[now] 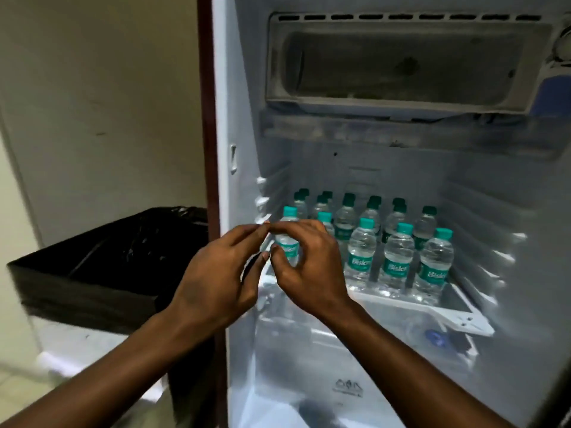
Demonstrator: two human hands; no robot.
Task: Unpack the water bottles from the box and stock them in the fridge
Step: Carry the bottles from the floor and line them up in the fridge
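Pale walls frame the left side, where a bin lined with a black bag [92, 267] stands just beside the open fridge [244, 125]. Inside the fridge, a frosted freezer compartment [404, 66] sits at the top, and below it a white shelf [457, 313] carries the water bottles [398, 257], all upright with green caps and green labels. They stand in rows: the back ones are in shadow, the front ones brighter, close together. One front bottle [289, 242] at the left end of the shelf shows partly through the gap between the two hands.

Both hands are raised in front of the shelf's left edge, fingertips nearly meeting. The left hand [216, 282] has its fingers gently bent, index finger and thumb reaching toward the right hand. The right hand [309, 267] is loosely curled, thumb and fingers forming an arc in front of the left-end bottle. Whether either hand actually touches that bottle or pinches something small between the fingertips cannot be told; motion blur hides it.

Beneath the shelf, a clear crisper cover [324, 350] is visible, with a small blue item [435, 338] under the shelf's right corner.
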